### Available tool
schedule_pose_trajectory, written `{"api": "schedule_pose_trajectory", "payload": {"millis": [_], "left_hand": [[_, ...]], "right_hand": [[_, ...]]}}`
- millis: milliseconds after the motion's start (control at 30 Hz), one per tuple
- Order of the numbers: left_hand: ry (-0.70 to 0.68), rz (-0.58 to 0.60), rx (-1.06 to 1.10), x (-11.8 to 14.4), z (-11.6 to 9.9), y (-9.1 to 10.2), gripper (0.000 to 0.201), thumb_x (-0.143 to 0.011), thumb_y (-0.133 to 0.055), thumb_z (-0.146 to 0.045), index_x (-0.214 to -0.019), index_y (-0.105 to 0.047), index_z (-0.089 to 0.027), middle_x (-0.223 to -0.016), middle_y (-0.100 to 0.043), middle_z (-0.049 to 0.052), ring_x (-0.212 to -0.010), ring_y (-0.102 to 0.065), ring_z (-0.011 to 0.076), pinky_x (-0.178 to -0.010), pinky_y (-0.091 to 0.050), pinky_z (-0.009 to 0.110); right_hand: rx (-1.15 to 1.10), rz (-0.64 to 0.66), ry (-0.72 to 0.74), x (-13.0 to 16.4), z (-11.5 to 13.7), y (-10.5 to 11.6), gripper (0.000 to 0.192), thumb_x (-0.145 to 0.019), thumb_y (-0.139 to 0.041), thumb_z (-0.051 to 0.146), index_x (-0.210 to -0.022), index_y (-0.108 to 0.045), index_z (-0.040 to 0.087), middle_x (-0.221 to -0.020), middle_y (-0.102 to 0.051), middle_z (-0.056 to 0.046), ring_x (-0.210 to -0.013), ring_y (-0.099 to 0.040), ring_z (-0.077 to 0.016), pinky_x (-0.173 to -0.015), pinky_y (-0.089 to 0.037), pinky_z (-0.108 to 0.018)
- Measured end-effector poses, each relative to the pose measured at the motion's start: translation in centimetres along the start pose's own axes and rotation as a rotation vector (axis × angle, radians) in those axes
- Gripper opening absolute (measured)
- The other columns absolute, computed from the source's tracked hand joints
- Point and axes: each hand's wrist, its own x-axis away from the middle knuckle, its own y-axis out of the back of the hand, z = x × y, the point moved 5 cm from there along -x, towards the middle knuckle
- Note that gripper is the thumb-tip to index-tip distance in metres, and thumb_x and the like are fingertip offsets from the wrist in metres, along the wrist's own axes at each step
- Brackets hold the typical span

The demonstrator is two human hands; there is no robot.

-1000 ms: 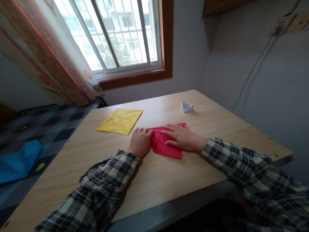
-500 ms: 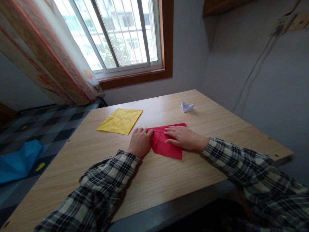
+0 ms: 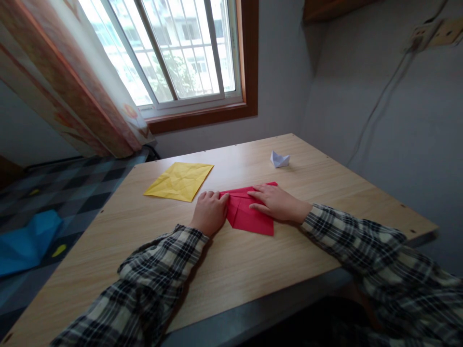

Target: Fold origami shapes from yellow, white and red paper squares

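Red folded paper (image 3: 249, 222) lies on the wooden table, creased, with a narrow folded strip along its far edge. At its left end, my left hand (image 3: 210, 211) grips the paper, thumb on top and fingers curled at the far corner. My right hand (image 3: 277, 201) rests flat over the right part of the far strip, fingers stretched out and thumb apart. Part of the strip is hidden beneath that hand.
A creased yellow paper square (image 3: 180, 180) lies at the table's back left. A small white paper boat (image 3: 279, 159) stands at the back right. Left of the table (image 3: 231, 279), blue folded paper (image 3: 31, 241) rests on a checked cloth (image 3: 88, 185).
My right hand has slid slightly away from me along the red paper's far strip. The paper's near right corner has shifted a little. The left hand stays in place.
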Motion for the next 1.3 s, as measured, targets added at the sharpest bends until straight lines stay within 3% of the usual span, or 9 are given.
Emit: {"api": "schedule_pose_trajectory", "payload": {"millis": [200, 333, 467, 567, 667, 800, 1000, 1300], "left_hand": [[-0.003, -0.032, 0.022, 0.0, 0.1, 0.0, 0.033, -0.096, -0.048, -0.027, -0.121, -0.068, -0.019, -0.101, -0.071, 0.014, -0.098, -0.061, 0.0287, -0.090, -0.045, 0.045], [-0.010, -0.047, 0.017, 0.0, 0.2, 0.1, 0.033, -0.098, -0.045, -0.031, -0.119, -0.069, -0.020, -0.098, -0.069, 0.013, -0.095, -0.060, 0.0278, -0.087, -0.045, 0.043], [-0.009, -0.075, 0.000, 0.0, 0.2, 0.0, 0.036, -0.100, -0.041, -0.036, -0.119, -0.069, -0.021, -0.096, -0.067, 0.012, -0.091, -0.057, 0.0272, -0.085, -0.044, 0.043], [-0.021, -0.101, 0.003, 0.1, 0.2, 0.1, 0.036, -0.100, -0.041, -0.036, -0.116, -0.069, -0.021, -0.093, -0.065, 0.012, -0.089, -0.056, 0.0271, -0.083, -0.043, 0.043], [-0.038, -0.117, 0.000, 0.0, 0.0, 0.4, 0.031, -0.099, -0.043, -0.033, -0.105, -0.071, -0.021, -0.090, -0.064, 0.011, -0.088, -0.055, 0.0269, -0.085, -0.042, 0.044], [-0.092, -0.112, 0.003, -0.1, -0.3, 0.6, 0.026, -0.097, -0.046, -0.030, -0.096, -0.071, -0.021, -0.088, -0.064, 0.010, -0.089, -0.055, 0.0270, -0.087, -0.041, 0.045], [-0.179, -0.111, 0.075, -0.2, -0.6, 0.6, 0.027, -0.099, -0.045, -0.028, -0.092, -0.070, -0.021, -0.088, -0.066, 0.008, -0.089, -0.055, 0.0250, -0.089, -0.042, 0.043], [-0.193, -0.095, 0.199, -0.4, -0.3, 0.5, 0.036, -0.091, -0.060, -0.053, -0.097, -0.067, -0.018, -0.104, -0.070, 0.009, -0.104, -0.059, 0.0269, -0.097, -0.044, 0.043]], "right_hand": [[0.122, 0.010, -0.148, 0.0, -0.9, 0.1, 0.056, -0.102, -0.035, 0.053, -0.137, -0.059, 0.017, -0.137, -0.060, -0.018, -0.124, -0.055, -0.0313, -0.103, -0.041, -0.045], [0.170, -0.035, -0.230, 0.1, -1.3, 0.3, 0.052, -0.102, -0.039, 0.052, -0.134, -0.061, 0.017, -0.136, -0.060, -0.020, -0.126, -0.053, -0.0349, -0.107, -0.035, -0.053], [0.069, -0.120, -0.027, 0.0, 0.1, 1.0, 0.047, -0.100, -0.047, 0.047, -0.133, -0.061, 0.018, -0.143, -0.055, -0.017, -0.136, -0.045, -0.0324, -0.115, -0.025, -0.055], [-0.072, -0.134, 0.176, 0.2, 1.6, 1.4, 0.043, -0.097, -0.055, 0.043, -0.133, -0.061, 0.021, -0.144, -0.055, -0.013, -0.135, -0.047, -0.0292, -0.114, -0.031, -0.052], [-0.155, -0.092, 0.289, 0.4, 2.6, 1.1, 0.045, -0.092, -0.063, 0.040, -0.133, -0.062, 0.022, -0.141, -0.058, -0.012, -0.131, -0.051, -0.0281, -0.109, -0.038, -0.049], [-0.143, -0.045, 0.297, 0.3, 2.7, 0.6, 0.044, -0.090, -0.066, 0.035, -0.132, -0.063, 0.020, -0.135, -0.062, -0.014, -0.125, -0.055, -0.0276, -0.106, -0.041, -0.047], [-0.138, -0.085, 0.247, 0.0, 1.7, 1.0, 0.031, -0.090, -0.064, 0.025, -0.120, -0.070, 0.019, -0.121, -0.070, -0.011, -0.112, -0.062, -0.0257, -0.099, -0.046, -0.043], [-0.102, -0.091, 0.224, -0.2, 1.1, 1.2, 0.024, -0.092, -0.059, 0.025, -0.110, -0.074, 0.017, -0.112, -0.074, -0.010, -0.102, -0.066, -0.0238, -0.090, -0.048, -0.038]]}}
